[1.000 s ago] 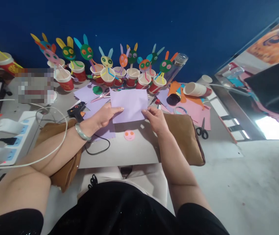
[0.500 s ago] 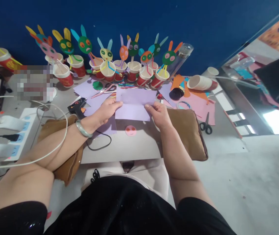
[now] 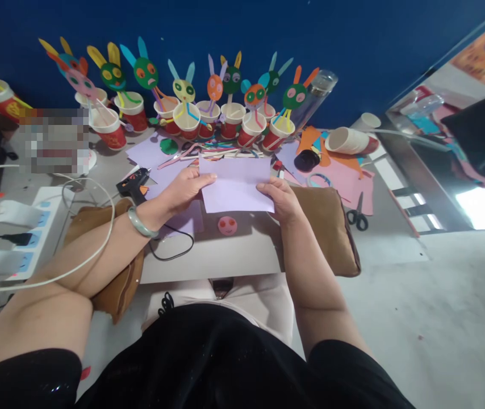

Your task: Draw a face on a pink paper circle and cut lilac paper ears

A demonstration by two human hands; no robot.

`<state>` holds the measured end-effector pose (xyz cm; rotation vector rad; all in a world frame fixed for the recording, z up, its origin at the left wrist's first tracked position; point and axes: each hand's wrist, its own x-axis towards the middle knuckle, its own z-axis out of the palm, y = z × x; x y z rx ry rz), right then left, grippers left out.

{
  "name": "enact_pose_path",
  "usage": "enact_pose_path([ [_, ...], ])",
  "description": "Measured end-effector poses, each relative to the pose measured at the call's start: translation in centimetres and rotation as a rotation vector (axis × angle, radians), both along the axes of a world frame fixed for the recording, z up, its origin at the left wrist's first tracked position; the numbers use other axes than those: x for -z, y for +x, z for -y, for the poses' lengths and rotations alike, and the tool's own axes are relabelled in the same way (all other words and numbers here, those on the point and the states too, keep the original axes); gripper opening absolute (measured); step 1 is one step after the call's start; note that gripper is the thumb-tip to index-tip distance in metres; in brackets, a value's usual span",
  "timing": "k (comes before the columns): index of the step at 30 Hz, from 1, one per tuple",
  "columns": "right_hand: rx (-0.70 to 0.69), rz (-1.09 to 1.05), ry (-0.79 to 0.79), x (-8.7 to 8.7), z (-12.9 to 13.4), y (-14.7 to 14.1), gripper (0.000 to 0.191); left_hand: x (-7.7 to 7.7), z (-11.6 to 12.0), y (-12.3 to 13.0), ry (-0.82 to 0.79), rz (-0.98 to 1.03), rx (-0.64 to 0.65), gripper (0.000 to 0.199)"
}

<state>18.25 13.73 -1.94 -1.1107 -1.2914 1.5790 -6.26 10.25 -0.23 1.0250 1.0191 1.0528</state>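
A sheet of light purple paper (image 3: 237, 187) is held up above the table between my two hands. My left hand (image 3: 189, 186) pinches its left edge, thumb on top. At the right edge my right hand (image 3: 281, 196) grips it the same way, its other fingers partly hidden behind the sheet. Below the paper a small pink paper face (image 3: 228, 225) with orange eyes lies on the table. More purple paper (image 3: 187, 217) lies under my left hand, and a black glue gun (image 3: 135, 183) rests just beyond that wrist.
Red-and-white paper cups (image 3: 187, 122) with paper rabbit figures line the back wall. Brown cushions (image 3: 325, 227) lie under both forearms. Scissors (image 3: 357, 215) lie at right beside pink paper (image 3: 364, 190). A power strip (image 3: 40, 227) with cables sits at left, one white cable crossing my left arm.
The purple sheet has been flattened and tilted slightly, with its lower edge a little closer to me. Both hands keep their hold at its sides.
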Motion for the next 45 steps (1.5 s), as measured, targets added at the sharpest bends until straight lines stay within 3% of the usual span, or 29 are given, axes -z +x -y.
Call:
enact_pose_path([
  [12, 0.002, -0.027, 0.007, 0.0, 0.1, 0.1, 0.044, 0.3, 0.0, -0.2, 0.023, -0.049, 0.003, 0.027],
  [23, -0.023, -0.053, 0.037, 0.4, 0.1, 0.1, 0.042, -0.3, 0.3, 0.4, -0.082, -0.031, -0.024, 0.017],
  [26, 0.003, -0.076, 0.034, 0.4, 0.0, 0.0, 0.035, -0.3, 0.1, 0.3, -0.030, -0.011, -0.063, 0.011],
  [30, 0.017, -0.094, 0.007, 0.4, 0.1, -0.1, 0.025, -0.3, 0.1, 0.2, 0.014, -0.008, -0.081, 0.020],
  [37, -0.006, -0.093, 0.000, 0.1, 0.3, -0.1, 0.028, -0.7, 0.6, 0.5, 0.009, 0.024, -0.056, 0.010],
  [45, -0.039, -0.095, 0.032, -0.2, 0.0, 0.2, 0.026, -1.1, 0.0, 0.0, -0.208, 0.019, -0.070, 0.041],
])
